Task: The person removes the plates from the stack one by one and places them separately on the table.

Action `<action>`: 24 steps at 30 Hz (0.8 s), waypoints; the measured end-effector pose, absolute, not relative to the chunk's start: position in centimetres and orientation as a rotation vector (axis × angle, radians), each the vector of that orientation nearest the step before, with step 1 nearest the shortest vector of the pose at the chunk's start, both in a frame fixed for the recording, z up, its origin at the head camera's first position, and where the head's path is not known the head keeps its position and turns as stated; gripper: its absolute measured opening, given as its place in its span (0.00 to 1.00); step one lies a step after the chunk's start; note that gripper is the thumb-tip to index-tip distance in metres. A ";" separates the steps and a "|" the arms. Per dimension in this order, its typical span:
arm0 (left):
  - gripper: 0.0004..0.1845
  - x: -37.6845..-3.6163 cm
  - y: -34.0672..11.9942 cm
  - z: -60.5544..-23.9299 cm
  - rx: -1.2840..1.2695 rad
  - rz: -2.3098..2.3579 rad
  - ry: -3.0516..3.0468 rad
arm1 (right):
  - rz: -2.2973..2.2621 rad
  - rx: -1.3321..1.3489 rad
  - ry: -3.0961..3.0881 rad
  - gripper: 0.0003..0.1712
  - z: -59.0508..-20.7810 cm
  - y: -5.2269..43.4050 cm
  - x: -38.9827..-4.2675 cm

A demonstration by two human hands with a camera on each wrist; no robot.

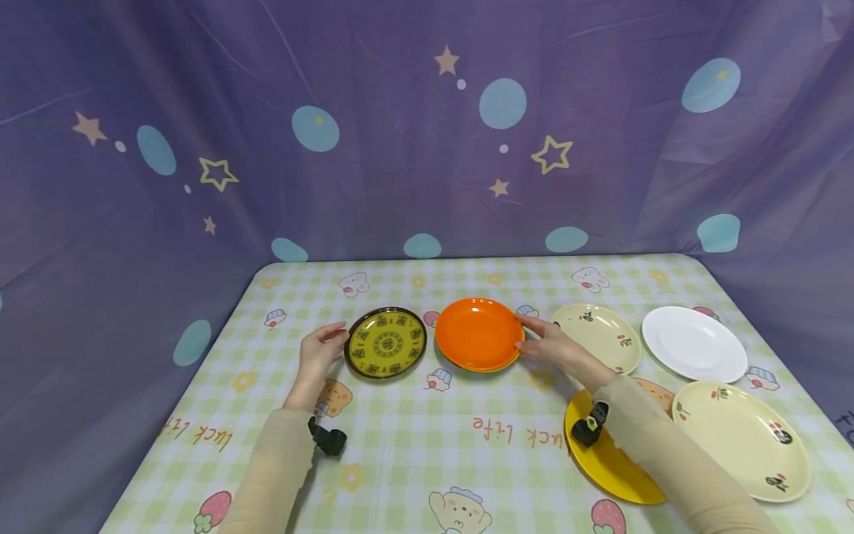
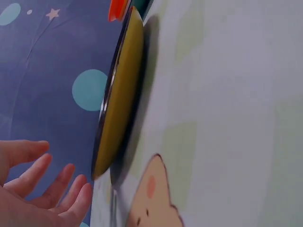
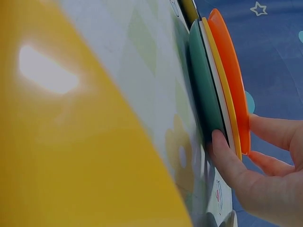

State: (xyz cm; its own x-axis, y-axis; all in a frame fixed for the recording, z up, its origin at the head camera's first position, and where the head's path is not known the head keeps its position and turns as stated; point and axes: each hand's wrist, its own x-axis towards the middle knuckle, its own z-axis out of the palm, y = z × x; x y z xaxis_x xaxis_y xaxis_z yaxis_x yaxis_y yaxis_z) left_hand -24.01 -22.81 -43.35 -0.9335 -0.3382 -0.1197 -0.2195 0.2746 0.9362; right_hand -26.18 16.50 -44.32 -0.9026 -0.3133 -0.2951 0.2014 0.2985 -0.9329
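light: bright, even | shadows: soft | wrist views: close blur | head view: edges bent

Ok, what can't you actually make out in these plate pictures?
- Head view: plates under the orange plate are hidden by it; the right wrist view shows stacked rims.
- Head view: the right sleeve covers part of the yellow plate.
- Left wrist view: the left hand is cut off by the edge; the patterned plate shows edge-on only.

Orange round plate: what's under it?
Under the orange round plate the right wrist view shows a stack: a yellow plate, a white one and a dark green one. Their faces are covered.
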 end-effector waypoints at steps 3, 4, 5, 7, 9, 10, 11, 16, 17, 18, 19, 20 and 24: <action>0.18 -24.0 -22.3 -43.0 0.452 -1.743 -2.449 | -1.650 -0.118 2.142 0.37 -44.3 16.5 -26.2; 0.18 -24.0 -22.1 -42.9 0.437 -1.756 -2.444 | -1.656 -0.122 2.138 0.37 -44.3 16.5 -26.1; 0.18 -24.0 -21.9 -42.9 0.404 -1.766 -2.445 | -1.660 -0.128 2.135 0.37 -44.3 16.5 -26.1; 0.17 -24.0 -21.5 -42.7 0.348 -1.798 -2.448 | -1.665 -0.127 2.131 0.37 -44.3 16.5 -26.1; 0.17 -24.0 -21.0 -42.6 0.321 -1.822 -2.455 | -1.667 -0.122 2.129 0.37 -44.2 16.5 -26.1; 0.17 -24.0 -20.8 -42.5 0.305 -1.831 -2.460 | -1.666 -0.125 2.130 0.37 -44.2 16.5 -26.1; 0.17 -24.0 -20.6 -42.5 0.295 -1.841 -2.463 | -1.665 -0.129 2.131 0.37 -44.2 16.5 -26.1; 0.18 -24.0 -19.5 -42.4 0.266 -1.865 -2.483 | -1.674 -0.133 2.123 0.37 -44.2 16.5 -26.1; 0.18 -24.1 -19.3 -42.5 0.259 -1.878 -2.481 | -1.674 -0.133 2.123 0.37 -44.3 16.5 -26.1; 0.17 -24.1 -19.1 -42.5 0.255 -1.883 -2.484 | -1.676 -0.132 2.120 0.37 -44.3 16.5 -26.1; 0.17 -24.2 -18.8 -42.5 0.249 -1.893 -2.483 | -1.676 -0.132 2.120 0.37 -44.3 16.5 -26.2; 0.17 -24.2 -18.6 -42.6 0.243 -1.900 -2.482 | -1.672 -0.135 2.122 0.37 -44.3 16.5 -26.2; 0.16 -24.5 -17.6 -42.8 0.214 -1.906 -2.471 | -1.674 -0.132 2.120 0.37 -44.4 16.5 -26.2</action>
State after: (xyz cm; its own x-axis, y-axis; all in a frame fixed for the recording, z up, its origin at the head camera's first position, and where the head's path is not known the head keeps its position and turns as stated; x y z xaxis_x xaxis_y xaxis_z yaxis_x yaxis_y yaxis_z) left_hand -24.45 -17.61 -42.80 -0.9905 -0.1160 -0.0732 -0.1003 0.2481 0.9635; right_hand -26.19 16.48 -44.37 -0.9014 -0.3350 -0.2742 0.1890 0.2652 -0.9455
